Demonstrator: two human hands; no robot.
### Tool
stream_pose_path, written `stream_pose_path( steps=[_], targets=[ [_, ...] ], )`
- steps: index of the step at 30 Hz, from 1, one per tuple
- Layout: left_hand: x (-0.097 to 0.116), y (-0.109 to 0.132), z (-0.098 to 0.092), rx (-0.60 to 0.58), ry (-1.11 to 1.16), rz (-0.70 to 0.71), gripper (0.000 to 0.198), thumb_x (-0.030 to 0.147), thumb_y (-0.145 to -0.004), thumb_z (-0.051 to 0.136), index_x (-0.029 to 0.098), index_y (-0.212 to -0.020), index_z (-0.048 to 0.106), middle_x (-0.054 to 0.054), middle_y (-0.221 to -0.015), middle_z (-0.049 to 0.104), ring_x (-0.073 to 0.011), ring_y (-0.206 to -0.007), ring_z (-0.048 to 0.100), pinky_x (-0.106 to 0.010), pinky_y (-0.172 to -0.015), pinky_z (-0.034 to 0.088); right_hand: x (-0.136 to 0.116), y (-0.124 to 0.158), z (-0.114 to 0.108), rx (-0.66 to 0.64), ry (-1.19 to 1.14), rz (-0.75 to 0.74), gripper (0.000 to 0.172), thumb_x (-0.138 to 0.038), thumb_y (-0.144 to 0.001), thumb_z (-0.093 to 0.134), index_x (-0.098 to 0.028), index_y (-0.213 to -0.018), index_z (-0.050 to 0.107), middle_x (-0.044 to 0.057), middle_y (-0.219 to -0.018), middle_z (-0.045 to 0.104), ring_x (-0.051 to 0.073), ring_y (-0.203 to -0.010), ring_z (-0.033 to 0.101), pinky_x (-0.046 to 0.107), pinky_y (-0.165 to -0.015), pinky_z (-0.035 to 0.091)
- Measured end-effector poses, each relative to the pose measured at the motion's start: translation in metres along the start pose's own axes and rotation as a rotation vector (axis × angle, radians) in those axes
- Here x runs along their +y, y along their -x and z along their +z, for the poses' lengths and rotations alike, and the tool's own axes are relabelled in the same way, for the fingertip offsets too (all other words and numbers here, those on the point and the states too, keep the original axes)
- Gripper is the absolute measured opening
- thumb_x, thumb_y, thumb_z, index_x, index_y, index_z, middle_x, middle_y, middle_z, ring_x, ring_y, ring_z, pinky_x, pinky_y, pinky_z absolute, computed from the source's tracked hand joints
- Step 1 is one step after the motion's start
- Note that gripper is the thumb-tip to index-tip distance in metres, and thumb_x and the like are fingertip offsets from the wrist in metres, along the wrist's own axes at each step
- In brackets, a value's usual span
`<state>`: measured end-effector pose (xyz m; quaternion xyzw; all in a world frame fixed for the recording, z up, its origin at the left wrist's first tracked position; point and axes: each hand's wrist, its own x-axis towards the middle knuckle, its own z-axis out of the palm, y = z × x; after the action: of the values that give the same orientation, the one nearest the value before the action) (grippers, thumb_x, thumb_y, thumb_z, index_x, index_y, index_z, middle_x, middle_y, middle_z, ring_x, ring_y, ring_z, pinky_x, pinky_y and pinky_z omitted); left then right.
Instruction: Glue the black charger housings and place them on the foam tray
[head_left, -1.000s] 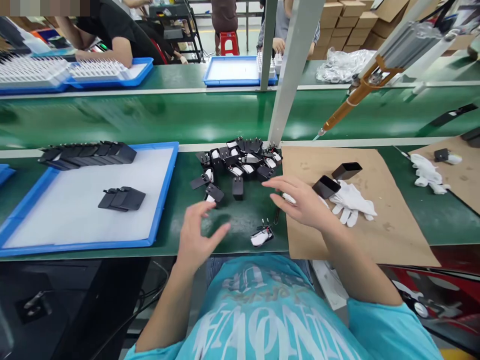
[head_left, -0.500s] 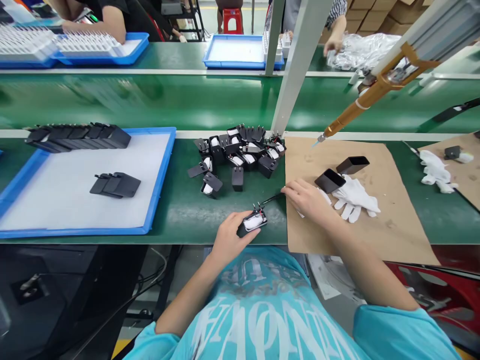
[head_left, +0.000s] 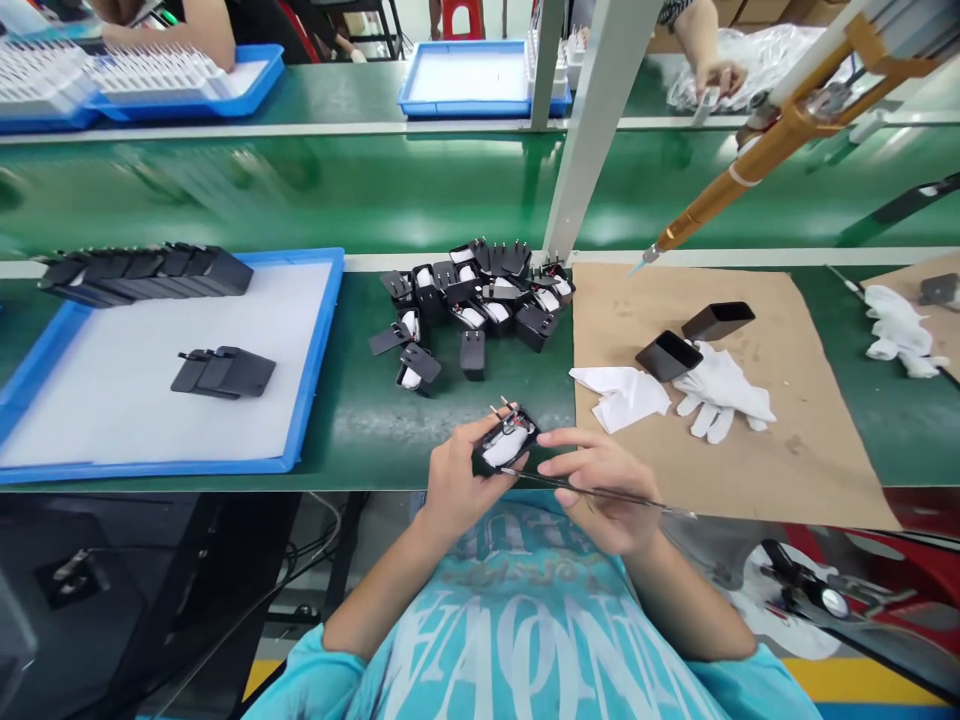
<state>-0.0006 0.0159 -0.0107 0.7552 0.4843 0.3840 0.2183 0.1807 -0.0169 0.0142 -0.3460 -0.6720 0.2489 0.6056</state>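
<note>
My left hand (head_left: 459, 478) is closed around an open black plug adapter (head_left: 505, 446) near the table's front edge. Its two metal pins point up and away, and a white block and small red parts show inside. Between the fingers of my right hand (head_left: 609, 488) lies a thin dark tool, apparently tweezers (head_left: 538, 480), its tip by the adapter's near edge. Some right fingertips are at the adapter's right side; I cannot tell whether they touch it. Beyond my hands lies a pile of similar black adapters (head_left: 472, 300), several with white insides showing.
A blue-rimmed tray (head_left: 319, 350) on the left carries black adapters. Brown paper (head_left: 795, 440) on the right bears a white cloth (head_left: 626, 393), white gloves (head_left: 724, 395) and two hollow black cases (head_left: 667, 355). An orange-brown handled tool (head_left: 720, 195) hangs above. Co-workers' arms show across the bench.
My right hand has moved left and nearer me, off the white cloth. The tool has swung from the pins to the adapter's near side. My left hand still holds the adapter, now tilted differently.
</note>
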Motion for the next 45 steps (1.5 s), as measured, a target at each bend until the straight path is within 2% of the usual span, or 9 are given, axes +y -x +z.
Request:
stream_pose_path(
  steps=[4, 9, 19, 26, 32, 36, 38, 41, 45],
  targets=[
    [0.001, 0.000, -0.001, 0.009, -0.023, 0.042, 0.041, 0.041, -0.081, 0.069, 0.023, -0.113, 0.051, -0.007, -0.099, 0.074, -0.0209, -0.084, 0.073, -0.030, -0.068, 0.057, 0.001, -0.002, -0.003, -0.020, 0.041, -0.006, 0.019, -0.012, -0.081, 0.065, -0.026, -0.094, 0.059, 0.004, -0.086, 0.078, 0.024, -0.104, 0.069, 0.044, -0.081, 0.061],
    [0.000, 0.002, -0.001, -0.043, -0.026, -0.028, 0.044, 0.044, -0.077, 0.071, 0.023, -0.111, 0.054, -0.006, -0.097, 0.073, -0.0217, -0.083, 0.073, -0.031, -0.068, 0.057, 0.001, 0.000, -0.002, -0.028, 0.070, -0.012, 0.022, -0.011, -0.081, 0.064, -0.027, -0.095, 0.060, 0.003, -0.085, 0.078, 0.024, -0.104, 0.068, 0.044, -0.081, 0.061],
    [0.003, 0.005, -0.002, -0.072, 0.006, -0.060, 0.040, 0.036, -0.075, 0.070, 0.023, -0.111, 0.056, -0.004, -0.095, 0.074, -0.0197, -0.080, 0.072, -0.028, -0.067, 0.056, 0.009, 0.009, 0.008, 0.030, 0.197, -0.162, 0.032, -0.009, -0.079, 0.067, -0.029, -0.103, 0.059, 0.003, -0.094, 0.079, 0.024, -0.105, 0.068, 0.047, -0.082, 0.061],
    [0.004, 0.003, -0.002, -0.084, 0.043, -0.085, 0.037, 0.035, -0.077, 0.070, 0.023, -0.108, 0.056, -0.004, -0.093, 0.074, -0.0190, -0.079, 0.072, -0.028, -0.067, 0.056, 0.007, 0.009, 0.008, 0.083, 0.163, -0.086, 0.023, -0.014, -0.082, 0.063, -0.029, -0.099, 0.057, 0.003, -0.087, 0.078, 0.025, -0.101, 0.070, 0.047, -0.077, 0.061],
    [0.005, 0.003, -0.002, -0.094, 0.053, -0.046, 0.039, 0.030, -0.076, 0.070, 0.023, -0.111, 0.055, -0.004, -0.097, 0.074, -0.0197, -0.082, 0.073, -0.028, -0.070, 0.057, 0.007, 0.008, 0.010, 0.002, 0.201, -0.114, 0.030, -0.007, -0.080, 0.064, -0.027, -0.101, 0.058, 0.004, -0.092, 0.078, 0.024, -0.108, 0.066, 0.046, -0.084, 0.059],
    [-0.001, -0.002, -0.003, -0.110, 0.078, -0.092, 0.036, 0.030, -0.080, 0.067, 0.022, -0.112, 0.053, -0.005, -0.102, 0.073, -0.0196, -0.088, 0.072, -0.030, -0.076, 0.057, 0.016, 0.012, 0.006, 0.058, 0.000, 0.037, 0.025, -0.011, -0.085, 0.060, -0.028, -0.102, 0.056, 0.004, -0.097, 0.075, 0.025, -0.108, 0.067, 0.050, -0.088, 0.058],
    [-0.010, -0.005, -0.006, -0.157, 0.081, -0.125, 0.033, 0.030, -0.082, 0.066, 0.022, -0.111, 0.053, -0.007, -0.110, 0.070, -0.0205, -0.098, 0.070, -0.033, -0.084, 0.056, 0.023, 0.013, 0.000, 0.158, -0.039, 0.140, 0.023, -0.012, -0.088, 0.056, -0.029, -0.104, 0.055, 0.005, -0.105, 0.072, 0.024, -0.107, 0.067, 0.052, -0.090, 0.057],
    [-0.025, -0.010, -0.016, -0.284, 0.077, -0.197, 0.032, 0.034, -0.083, 0.065, 0.022, -0.110, 0.053, -0.009, -0.121, 0.066, -0.0228, -0.110, 0.065, -0.038, -0.095, 0.052, 0.034, 0.009, -0.012, 0.213, 0.141, 0.230, 0.022, -0.013, -0.091, 0.054, -0.028, -0.106, 0.060, 0.006, -0.116, 0.067, 0.022, -0.108, 0.066, 0.048, -0.095, 0.055],
    [-0.031, -0.025, -0.030, -0.470, 0.165, -0.328, 0.054, 0.042, -0.082, 0.068, 0.026, -0.128, 0.047, -0.009, -0.141, 0.054, -0.0259, -0.129, 0.052, -0.041, -0.106, 0.043, 0.046, 0.000, -0.024, -0.052, 0.438, 0.287, 0.025, -0.015, -0.095, 0.047, -0.026, -0.112, 0.061, 0.009, -0.133, 0.058, 0.022, -0.121, 0.058, 0.045, -0.102, 0.051]
  ],
)
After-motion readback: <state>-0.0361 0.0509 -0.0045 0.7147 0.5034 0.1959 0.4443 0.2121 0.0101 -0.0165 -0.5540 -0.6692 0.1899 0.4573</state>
